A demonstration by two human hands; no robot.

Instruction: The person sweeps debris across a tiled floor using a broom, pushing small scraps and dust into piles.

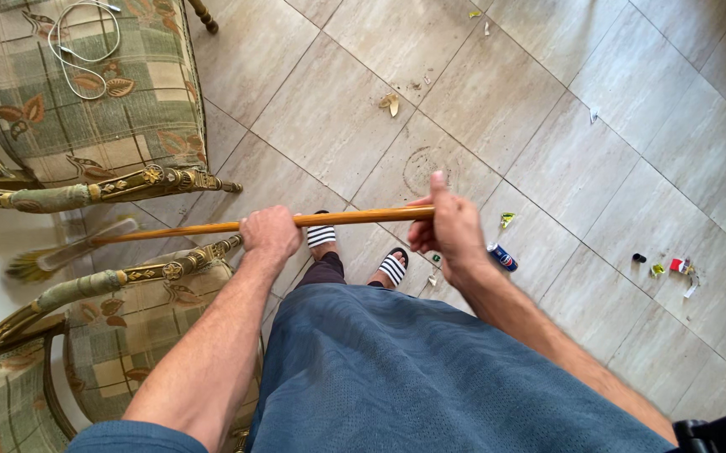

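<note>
Nearest the camera a blue garment (pixel 430 377) covered the lap, and both forearms reached out from it to a broom (pixel 212 227) held level across the body. The left hand (pixel 269 235) was closed in a fist around the wooden handle (pixel 355 217) near its middle; the right hand (pixel 451 231) gripped the handle's end, thumb raised along it. The broom's long axis ran nearly side to side, its free end at the right hand and its bristles (pixel 32 264) pointing left, low between two chairs. Below the handle stood two feet in striped sandals (pixel 393 267). The near chair (pixel 120 319) and the far chair (pixel 86 101), both with checked leaf-pattern cushions and gilt arms, filled the left side; a white cable (pixel 86 50) lay on the far one. The floor (pixel 547 109) was beige tile laid diagonally, strewn with litter: a small can (pixel 502 257) just right of the right hand, scraps (pixel 669 268) farther right, a dry leaf (pixel 391 103) beyond. The bristles were blurred and partly hidden by a chair arm; both chairs were cut off by the edge.
</note>
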